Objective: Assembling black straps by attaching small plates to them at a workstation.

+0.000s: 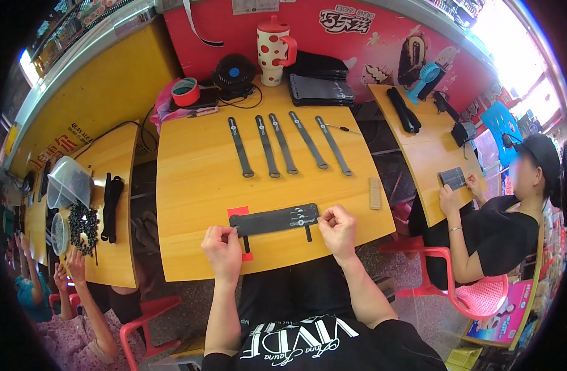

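Observation:
A wide, dark grey flat band (pixel 274 219) with rounded ends and white printing lies across the near part of my wooden table. My left hand (pixel 223 247) pinches its left end, and my right hand (pixel 339 227) pinches its right end; both are closed. Beneath the band, red tape (pixel 236 213) sticks out near my left hand. Two short black strips show below its lower edge, one a black strip (pixel 308 234) on the right. Farther up lie several narrow dark straps, among them a strap (pixel 239 147) at the left and a strap (pixel 334 146) at the right.
At the back are a red tape roll (pixel 185 93), a black fan (pixel 234 73), a dotted tumbler (pixel 272 54) and a stack of dark pieces (pixel 320 86). A wooden block (pixel 375 193) sits near the right edge. Co-workers sit at side tables; one handles a dark piece (pixel 452 179).

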A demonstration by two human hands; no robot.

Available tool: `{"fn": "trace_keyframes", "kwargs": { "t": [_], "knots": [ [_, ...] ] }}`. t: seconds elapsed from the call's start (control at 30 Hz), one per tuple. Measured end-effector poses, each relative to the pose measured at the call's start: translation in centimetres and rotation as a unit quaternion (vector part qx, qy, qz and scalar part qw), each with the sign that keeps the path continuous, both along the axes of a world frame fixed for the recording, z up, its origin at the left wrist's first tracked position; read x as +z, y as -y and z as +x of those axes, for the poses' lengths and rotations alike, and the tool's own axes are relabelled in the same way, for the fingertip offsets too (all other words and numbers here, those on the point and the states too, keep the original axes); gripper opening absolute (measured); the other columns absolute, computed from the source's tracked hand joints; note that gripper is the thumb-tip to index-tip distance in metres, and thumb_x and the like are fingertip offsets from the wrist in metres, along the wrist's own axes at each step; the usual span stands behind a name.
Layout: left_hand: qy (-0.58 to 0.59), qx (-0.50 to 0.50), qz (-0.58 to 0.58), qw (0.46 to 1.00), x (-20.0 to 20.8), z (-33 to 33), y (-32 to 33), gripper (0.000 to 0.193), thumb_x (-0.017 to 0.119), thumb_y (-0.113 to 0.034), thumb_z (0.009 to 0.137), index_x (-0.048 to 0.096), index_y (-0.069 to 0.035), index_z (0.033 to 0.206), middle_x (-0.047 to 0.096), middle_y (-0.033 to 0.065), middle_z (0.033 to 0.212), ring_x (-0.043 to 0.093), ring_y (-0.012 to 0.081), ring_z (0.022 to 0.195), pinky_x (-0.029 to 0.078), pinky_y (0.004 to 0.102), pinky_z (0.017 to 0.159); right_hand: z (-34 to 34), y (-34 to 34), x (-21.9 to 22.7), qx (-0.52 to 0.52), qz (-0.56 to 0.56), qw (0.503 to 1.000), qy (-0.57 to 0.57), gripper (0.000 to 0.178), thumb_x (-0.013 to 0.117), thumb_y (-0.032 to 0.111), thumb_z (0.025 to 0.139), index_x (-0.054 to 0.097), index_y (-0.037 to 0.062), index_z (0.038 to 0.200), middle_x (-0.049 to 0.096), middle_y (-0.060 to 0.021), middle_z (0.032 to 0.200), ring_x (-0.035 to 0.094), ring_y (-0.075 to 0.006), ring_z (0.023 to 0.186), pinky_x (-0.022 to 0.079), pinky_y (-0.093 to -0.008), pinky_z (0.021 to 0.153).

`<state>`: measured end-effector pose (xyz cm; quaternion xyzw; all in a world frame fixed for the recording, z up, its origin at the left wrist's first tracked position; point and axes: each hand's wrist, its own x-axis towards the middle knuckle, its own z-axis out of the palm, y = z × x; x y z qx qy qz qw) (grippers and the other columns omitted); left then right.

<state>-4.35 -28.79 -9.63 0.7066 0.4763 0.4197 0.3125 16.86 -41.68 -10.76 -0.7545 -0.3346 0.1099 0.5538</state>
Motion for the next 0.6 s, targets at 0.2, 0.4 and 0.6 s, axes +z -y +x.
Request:
{"fn": "trace_keyframes", "kwargs": {
  "t": [0.2, 0.4, 0.6],
  "knots": [
    [-0.026, -0.009, -0.014, 1.0, -0.8, -0.8, -0.4, 0.008, 0.069, 0.0, 0.075, 0.062, 0.002, 0.073, 0.06, 0.0174, 0.07, 0.06, 0.0317, 0.066, 0.047, 0.0406, 0.06, 0.8, -0.1, -0.7, 0.063, 0.052, 0.997, 0.002, 0.012, 0.064, -0.007, 0.076, 0.056, 0.0016, 0.073, 0.052, 0.0019, 0.065, 0.048, -0.0017, 0.056, 0.036, -0.0207, 0.049],
    [-0.093, 0.002, -0.051, 0.994, -0.6, -1.9, -1.0, 0.011, 0.071, -0.007, 0.077, 0.064, 0.001, 0.075, 0.063, 0.0203, 0.071, 0.062, 0.0378, 0.066, 0.048, 0.0435, 0.062, 0.9, 0.3, -0.6, 0.035, 0.013, 0.999, -0.034, 0.012, 0.062, -0.007, 0.075, 0.054, 0.0012, 0.071, 0.05, 0.0, 0.063, 0.047, -0.0054, 0.055, 0.037, -0.0238, 0.05],
    [-0.106, 0.049, 0.063, 0.991, 0.4, -3.5, -0.5, 0.008, 0.069, -0.005, 0.079, 0.068, 0.002, 0.082, 0.065, 0.0171, 0.079, 0.063, 0.029, 0.068, 0.049, 0.0386, 0.062, 0.9, 0.2, -1.0, 0.036, 0.03, 0.999, -0.023, 0.015, 0.064, -0.006, 0.076, 0.053, 0.0033, 0.072, 0.048, 0.005, 0.062, 0.045, -0.0011, 0.053, 0.034, -0.0205, 0.048]
  ]
}}
